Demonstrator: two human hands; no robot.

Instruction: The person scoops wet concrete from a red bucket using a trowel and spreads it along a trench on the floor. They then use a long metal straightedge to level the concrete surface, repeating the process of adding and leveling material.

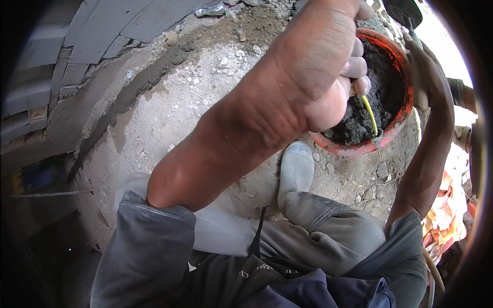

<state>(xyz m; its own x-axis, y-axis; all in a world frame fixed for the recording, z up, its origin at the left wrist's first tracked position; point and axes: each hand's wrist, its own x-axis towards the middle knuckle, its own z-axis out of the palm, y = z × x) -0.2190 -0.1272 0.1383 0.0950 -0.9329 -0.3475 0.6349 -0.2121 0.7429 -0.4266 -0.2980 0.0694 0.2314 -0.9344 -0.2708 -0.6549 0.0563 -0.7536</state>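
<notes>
- And here is the left hand (328, 66), fingers curled, apparently gripping a thin yellow-green cord (369, 112) that runs down from it to the near rim of the basin.
- Right beneath those fingers sits the round orange-red basin (354, 149), on the ground between the two hands, loaded with dark grey, wet-looking mortar (386, 82).
- Over to the right hand (429, 72): it wraps a trowel with a dark blade (403, 13), the blade pointing away beyond the fingers.
- That basin looks heavy, its load likely dense and sticky; the wall seems fairly stiff, the smeared rim probably slippery.
- Best hold, I'd judge: the cord, gathered close in the fist, with a second hand under the opposite rim; one-sided pulling could tip it.
- The trowel looks light and rigid, best taken by its handle.
- Nearer the body than the left hand, a pale rubber boot (297, 167) stands on the gritty ground.
</notes>
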